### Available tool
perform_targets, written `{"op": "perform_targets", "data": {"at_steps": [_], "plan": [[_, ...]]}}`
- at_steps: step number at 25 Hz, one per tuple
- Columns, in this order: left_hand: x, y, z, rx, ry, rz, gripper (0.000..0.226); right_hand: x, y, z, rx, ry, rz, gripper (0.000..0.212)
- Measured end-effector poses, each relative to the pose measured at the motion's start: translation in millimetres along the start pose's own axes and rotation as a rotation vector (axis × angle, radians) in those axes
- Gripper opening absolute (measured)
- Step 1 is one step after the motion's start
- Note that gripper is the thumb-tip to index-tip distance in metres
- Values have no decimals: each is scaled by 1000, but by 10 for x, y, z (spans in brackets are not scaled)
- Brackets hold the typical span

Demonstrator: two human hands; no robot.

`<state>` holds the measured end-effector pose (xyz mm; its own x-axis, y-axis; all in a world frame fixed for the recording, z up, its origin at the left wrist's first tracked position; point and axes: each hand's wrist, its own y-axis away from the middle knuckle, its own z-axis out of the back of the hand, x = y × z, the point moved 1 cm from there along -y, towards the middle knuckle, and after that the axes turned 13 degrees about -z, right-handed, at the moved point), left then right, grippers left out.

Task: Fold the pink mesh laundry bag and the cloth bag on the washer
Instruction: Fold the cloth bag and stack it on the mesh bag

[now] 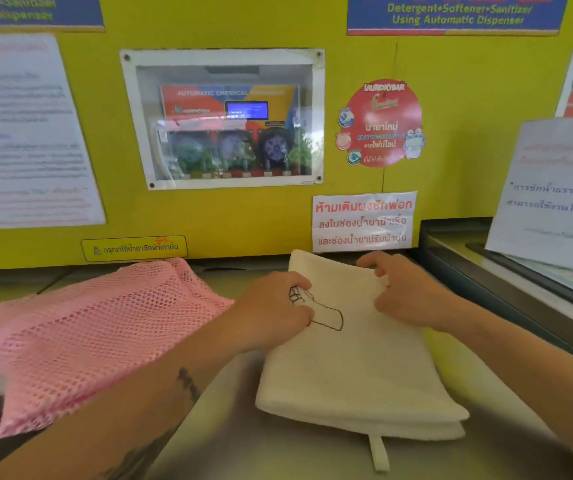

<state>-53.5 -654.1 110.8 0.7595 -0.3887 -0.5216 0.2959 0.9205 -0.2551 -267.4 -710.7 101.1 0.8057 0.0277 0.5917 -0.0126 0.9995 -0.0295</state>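
The cloth bag (354,358) lies folded on the washer (229,445), just right of the mesh bag (98,337). Its far end is pinched by the curled fingers of the left hand (274,310) and right hand (402,296). It is judged light, soft and limp, so it is best held at edges or corners. A strap (378,452) hangs out at the near edge. The mesh is judged lighter and likely to slip.

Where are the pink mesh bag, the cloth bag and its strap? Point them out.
pink mesh bag (98,334): head view, middle of the netting.
cloth bag (357,368): head view, bare white fabric below the drawing.
strap (379,453): head view, loop hanging off the near edge.
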Motion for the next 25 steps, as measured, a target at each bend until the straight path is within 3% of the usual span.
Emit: {"op": "perform_targets", "data": {"at_steps": [3,6,10,13,16,19,21,25], "plan": [[-8,203,417,-63,25,-62,46,352,11,41,-41,-200,82,62],[178,521,991,-192,71,-56,44,1058,-85,15,-134,-190,272,57],[658,1003,1661,-450,210,72,45,2180,-323,-341,-36,-240,466,53],[1229,1290,1837,-536,113,229,51,2772,-376,-848,23,-138,515,41],[1786,1502,1682,-290,-169,469,56,2868,-328,-1490,225,291,467,49],[2012,1598,1521,-154,-320,512,55,2679,-228,-1911,321,590,422,65],[2015,1586,1513,-182,-337,501,55,2611,-162,-1847,282,588,400,63],[1789,1480,1593,-423,-298,411,44,2528,0,-1470,273,398,372,49]]}}
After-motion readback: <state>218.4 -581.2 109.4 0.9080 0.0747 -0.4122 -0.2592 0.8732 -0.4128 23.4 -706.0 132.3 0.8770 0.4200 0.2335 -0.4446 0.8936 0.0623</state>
